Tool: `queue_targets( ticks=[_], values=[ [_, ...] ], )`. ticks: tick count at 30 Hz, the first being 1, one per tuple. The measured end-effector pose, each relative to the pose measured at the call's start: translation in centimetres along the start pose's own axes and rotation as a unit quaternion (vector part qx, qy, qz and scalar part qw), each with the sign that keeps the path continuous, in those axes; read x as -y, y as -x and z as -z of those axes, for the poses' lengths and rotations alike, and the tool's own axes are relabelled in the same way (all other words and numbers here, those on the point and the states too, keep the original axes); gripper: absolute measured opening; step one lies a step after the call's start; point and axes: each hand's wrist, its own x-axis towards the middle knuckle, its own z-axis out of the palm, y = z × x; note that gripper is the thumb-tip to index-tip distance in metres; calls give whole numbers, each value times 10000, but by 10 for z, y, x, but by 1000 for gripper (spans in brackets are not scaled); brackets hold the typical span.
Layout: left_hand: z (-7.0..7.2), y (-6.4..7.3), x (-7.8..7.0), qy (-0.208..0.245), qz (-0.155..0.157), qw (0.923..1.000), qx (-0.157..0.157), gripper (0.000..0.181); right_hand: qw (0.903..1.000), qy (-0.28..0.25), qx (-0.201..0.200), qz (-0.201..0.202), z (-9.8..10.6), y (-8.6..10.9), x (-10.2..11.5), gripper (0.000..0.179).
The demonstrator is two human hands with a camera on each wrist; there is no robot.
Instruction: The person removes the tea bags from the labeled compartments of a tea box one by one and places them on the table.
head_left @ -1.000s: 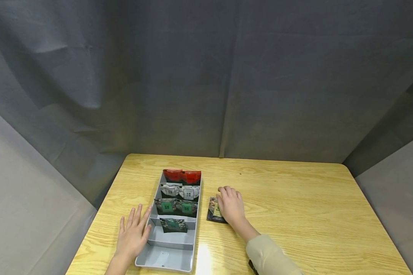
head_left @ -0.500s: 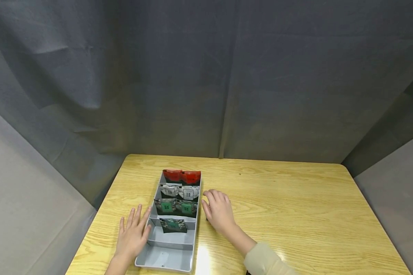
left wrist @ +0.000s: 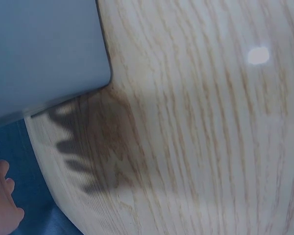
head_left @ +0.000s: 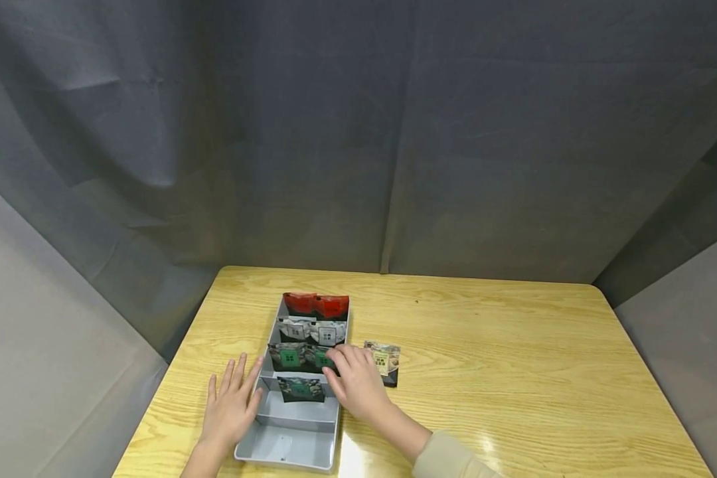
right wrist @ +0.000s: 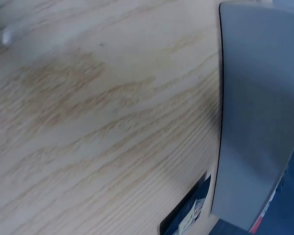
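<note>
A grey divided tray [head_left: 287, 448] stands left of the table's middle. My left hand [head_left: 230, 405] lies along its left side with fingers spread, fingertips at the rim; some of its fingers show in the left wrist view. Over the tray's right rim reaches my right hand [head_left: 358, 385], thumb and fingers apart at the right green-label sachet [head_left: 322, 357], which they partly cover. Another green-label sachet [head_left: 289, 357] stands beside it. One dark green sachet [head_left: 301, 390] stands alone in the compartment nearer me. On the table, right of the tray, lies a yellow-label sachet [head_left: 382, 362].
Red sachets [head_left: 332, 307] stand in the tray's far end, with white-label sachets [head_left: 327, 333] in front of them. The wooden table [head_left: 514, 372] extends to the right. A grey curtain [head_left: 484, 166] hangs behind it.
My right hand has moved left from the yellow-label sachet to the tray's right side, uncovering that sachet. My left hand has stayed at the tray's left rim.
</note>
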Motion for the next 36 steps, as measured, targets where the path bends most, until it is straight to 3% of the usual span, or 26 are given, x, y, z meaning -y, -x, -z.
queue_targets(
  ticks=[12,23,36],
  values=[
    [0,-1,0,-90,-27,9999,-91,52,9990,182,320,271,-10,3,19,26],
    [0,0,1,-69,10,10000,-24,53,9949,494,858,209,-16,1,23,26],
    [-1,0,1,-27,29,10000,-7,53,9923,788,914,263,-21,1,26,13]
  ],
)
